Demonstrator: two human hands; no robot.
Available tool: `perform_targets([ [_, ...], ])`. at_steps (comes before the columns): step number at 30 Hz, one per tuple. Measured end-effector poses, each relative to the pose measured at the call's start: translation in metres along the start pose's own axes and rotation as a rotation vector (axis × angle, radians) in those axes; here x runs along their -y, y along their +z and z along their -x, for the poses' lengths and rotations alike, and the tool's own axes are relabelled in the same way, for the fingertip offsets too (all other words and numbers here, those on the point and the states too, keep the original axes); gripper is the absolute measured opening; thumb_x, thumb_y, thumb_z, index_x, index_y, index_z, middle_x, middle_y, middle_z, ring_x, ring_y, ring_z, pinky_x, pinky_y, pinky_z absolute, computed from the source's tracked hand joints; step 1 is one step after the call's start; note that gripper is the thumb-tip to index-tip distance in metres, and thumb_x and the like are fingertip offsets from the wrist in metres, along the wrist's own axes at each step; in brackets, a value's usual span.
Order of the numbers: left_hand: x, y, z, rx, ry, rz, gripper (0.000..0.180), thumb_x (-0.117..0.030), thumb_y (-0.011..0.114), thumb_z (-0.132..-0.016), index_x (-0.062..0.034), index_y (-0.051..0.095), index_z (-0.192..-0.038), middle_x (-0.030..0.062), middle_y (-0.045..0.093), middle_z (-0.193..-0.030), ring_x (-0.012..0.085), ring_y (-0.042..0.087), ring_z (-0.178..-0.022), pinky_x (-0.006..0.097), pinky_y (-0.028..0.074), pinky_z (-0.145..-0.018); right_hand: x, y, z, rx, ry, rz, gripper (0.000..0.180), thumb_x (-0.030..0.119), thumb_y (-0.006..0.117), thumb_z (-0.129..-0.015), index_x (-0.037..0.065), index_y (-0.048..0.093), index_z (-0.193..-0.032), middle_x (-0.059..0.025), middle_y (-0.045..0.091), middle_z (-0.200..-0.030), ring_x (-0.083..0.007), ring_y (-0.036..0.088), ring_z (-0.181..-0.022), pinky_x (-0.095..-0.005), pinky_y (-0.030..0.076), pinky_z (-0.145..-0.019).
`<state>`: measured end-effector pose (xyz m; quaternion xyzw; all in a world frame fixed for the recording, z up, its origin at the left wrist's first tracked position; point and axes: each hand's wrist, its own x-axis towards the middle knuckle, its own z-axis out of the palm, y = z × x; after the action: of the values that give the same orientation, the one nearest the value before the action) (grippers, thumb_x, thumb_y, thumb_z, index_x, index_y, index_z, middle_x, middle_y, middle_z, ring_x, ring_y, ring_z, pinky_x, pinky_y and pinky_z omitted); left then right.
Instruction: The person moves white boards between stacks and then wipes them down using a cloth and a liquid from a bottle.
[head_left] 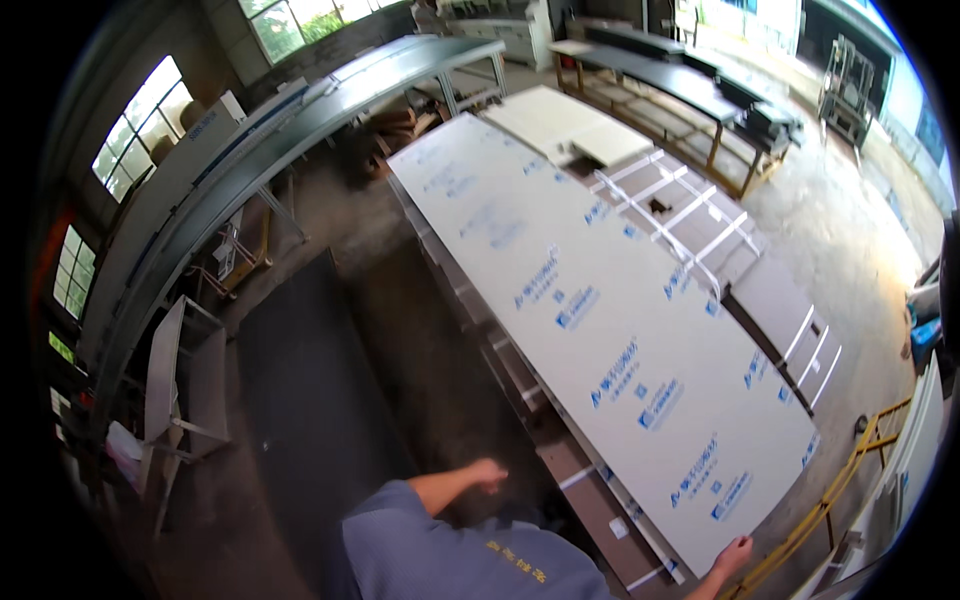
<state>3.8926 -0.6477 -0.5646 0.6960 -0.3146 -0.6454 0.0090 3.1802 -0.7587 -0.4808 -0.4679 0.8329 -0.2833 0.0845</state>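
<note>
A long white panel [590, 330], printed with blue marks, lies on top of a stack of boards. My right hand [735, 555] is at its near right corner, with the fingers closed on the panel's edge. To the left of the stack, my left hand [488, 475] hangs over the dark floor, apart from the panel. Its fingers look curled in, and I make out nothing in them. Brown wrapped boards [580, 480] with white straps show under the panel's left side.
A dark sheet [310, 380] lies left of me. Beyond it stand a long metal-topped table [400, 70] and a small frame [190, 370]. Strapped packages [690, 210] lie right of the panel. A yellow metal frame [825, 500] with leaning boards stands at the near right.
</note>
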Motion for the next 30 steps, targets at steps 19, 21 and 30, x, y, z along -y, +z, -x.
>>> perform_targets([
  [19,0.466,-0.195,0.130,-0.259,-0.023,0.057,0.038,-0.037,0.064,-0.092,-0.0015,0.075,-0.084,0.0134,0.071,-0.077,0.0236,0.066,-0.068,0.040,0.054,-0.062,0.442,0.252,0.376,0.691,-0.306,-0.247,0.046,0.013,0.070,-0.083,-0.002,0.056,-0.124,-0.0195,0.057,-0.122,-0.0307,0.061,-0.102,-0.0385,0.051,-0.090],
  [21,0.486,-0.263,0.119,-0.283,-0.051,0.215,0.037,-0.036,0.064,-0.093,-0.0016,0.074,-0.085,0.0128,0.070,-0.077,0.0230,0.064,-0.065,0.039,0.052,-0.058,0.494,0.301,0.404,0.679,-0.307,-0.222,0.046,0.013,0.070,-0.083,-0.003,0.056,-0.123,-0.0192,0.059,-0.119,-0.0287,0.061,-0.101,-0.0380,0.051,-0.090],
  [30,0.415,-0.696,0.075,-0.543,0.141,0.655,0.028,-0.031,0.062,-0.099,-0.0039,0.067,-0.099,0.0075,0.070,-0.081,0.0152,0.064,-0.062,0.029,0.048,-0.048,0.779,0.496,0.480,1.077,0.185,-0.429,0.067,0.012,0.068,-0.086,0.004,0.033,-0.143,-0.0130,0.064,-0.096,-0.0170,0.060,-0.064,-0.0316,0.048,-0.049],
])
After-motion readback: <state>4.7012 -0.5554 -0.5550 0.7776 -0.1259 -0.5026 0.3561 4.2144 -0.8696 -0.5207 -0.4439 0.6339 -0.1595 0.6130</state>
